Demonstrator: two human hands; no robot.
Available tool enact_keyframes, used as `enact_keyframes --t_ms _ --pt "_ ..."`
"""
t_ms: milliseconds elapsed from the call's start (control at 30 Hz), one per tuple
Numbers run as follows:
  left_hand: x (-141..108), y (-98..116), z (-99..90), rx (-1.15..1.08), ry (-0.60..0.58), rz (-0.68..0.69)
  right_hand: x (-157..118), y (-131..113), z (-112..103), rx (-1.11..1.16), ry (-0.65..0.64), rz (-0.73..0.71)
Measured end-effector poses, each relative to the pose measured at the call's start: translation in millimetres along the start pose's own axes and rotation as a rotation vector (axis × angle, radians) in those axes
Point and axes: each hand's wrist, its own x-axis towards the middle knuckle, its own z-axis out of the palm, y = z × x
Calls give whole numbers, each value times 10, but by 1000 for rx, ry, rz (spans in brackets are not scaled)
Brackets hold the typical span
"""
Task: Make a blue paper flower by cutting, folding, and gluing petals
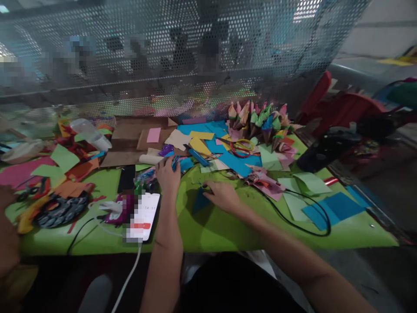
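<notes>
My left hand (168, 174) reaches into the clutter at the middle of the table. Its fingers curl down around something small and blue, whose kind I cannot make out. A shiny purple packet (166, 150) lies just beyond the fingertips, and a rolled tan paper (151, 159) is beside them. My right hand (223, 195) is closed at the edge of a blue paper triangle (200, 201), which rests on the green tabletop. Thumb and forefinger meet at its upper right side.
A phone (148, 217) with a white cable lies left of my left forearm. Scissors (241, 148) and paper cones (267, 121) stand farther back. A black-corded tool (265, 180) lies at right. Another person's arm (8, 230) is at the left edge. A perforated metal screen (130, 87) rises behind.
</notes>
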Motion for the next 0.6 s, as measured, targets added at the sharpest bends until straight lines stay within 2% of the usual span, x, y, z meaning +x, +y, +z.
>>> enact_keyframes --t_ms 167,367,467,600 --pt "-4 38 43 -13 -62 70 -10 -9 0 6 24 -5" --pt "-24 75 59 -66 -57 94 31 109 -34 13 198 -23" --pt "-37 71 88 -120 2 126 163 175 -131 -74 241 28" --pt "-42 85 125 -209 43 137 531 177 -315 -210 234 94"
